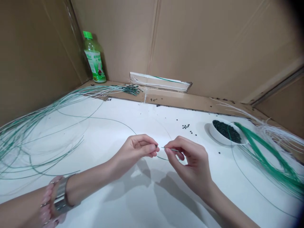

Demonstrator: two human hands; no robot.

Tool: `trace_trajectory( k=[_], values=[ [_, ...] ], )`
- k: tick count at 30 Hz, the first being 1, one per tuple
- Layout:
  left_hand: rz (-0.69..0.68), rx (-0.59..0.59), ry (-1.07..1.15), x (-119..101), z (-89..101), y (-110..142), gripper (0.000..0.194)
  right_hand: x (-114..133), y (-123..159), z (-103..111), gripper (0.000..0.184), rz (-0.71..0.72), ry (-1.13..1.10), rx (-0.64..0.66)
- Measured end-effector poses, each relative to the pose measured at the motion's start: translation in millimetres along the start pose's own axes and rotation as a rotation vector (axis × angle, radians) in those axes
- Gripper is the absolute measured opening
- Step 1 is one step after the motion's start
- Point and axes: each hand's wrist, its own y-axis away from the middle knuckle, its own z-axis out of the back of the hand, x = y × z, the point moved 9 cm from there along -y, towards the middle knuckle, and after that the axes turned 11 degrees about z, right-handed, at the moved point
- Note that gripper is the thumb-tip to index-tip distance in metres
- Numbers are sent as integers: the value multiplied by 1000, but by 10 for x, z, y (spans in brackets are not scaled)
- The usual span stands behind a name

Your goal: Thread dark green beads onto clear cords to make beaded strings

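Between thumb and fingertips, my left hand [140, 147] pinches a small dark bead [156, 146]. Just to its right, my right hand [190, 155] is closed on a thin green cord [162, 158], whose tip sticks out toward the bead. A narrow gap separates tip and bead. The cord also shows as a loop below the fingertips. Several loose dark beads [186, 126] lie on the white surface beyond my right hand. A white bowl [220, 141] of dark beads [226, 130] stands farther right.
A bundle of green and white cords [35, 114] spreads over the left side, its dark beaded ends [130, 89] by the cardboard wall [201, 44]. Green cords [268, 158] and white cords [280, 133] lie at the right. A green bottle [94, 60] stands in the back left corner.
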Motion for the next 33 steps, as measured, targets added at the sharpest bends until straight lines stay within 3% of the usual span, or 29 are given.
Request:
trace_trajectory(
  k=[9, 17, 22, 33],
  values=[
    [-40, 26, -117, -55, -54, 39, 6, -76, 53, -65, 13, -93, -75, 5],
    [-478, -80, -502, -351, -133, 271, 15, -10, 45, -37, 14, -70, 46, 90],
    [-644, -111, -747, -434, -229, 387, 13, 69, 51, -76, 13, 11, 122, 180],
    [-640, -105, -835, -419, -269, 373, 7, 64, 77, -137, 13, 11, 82, 239]
  ],
)
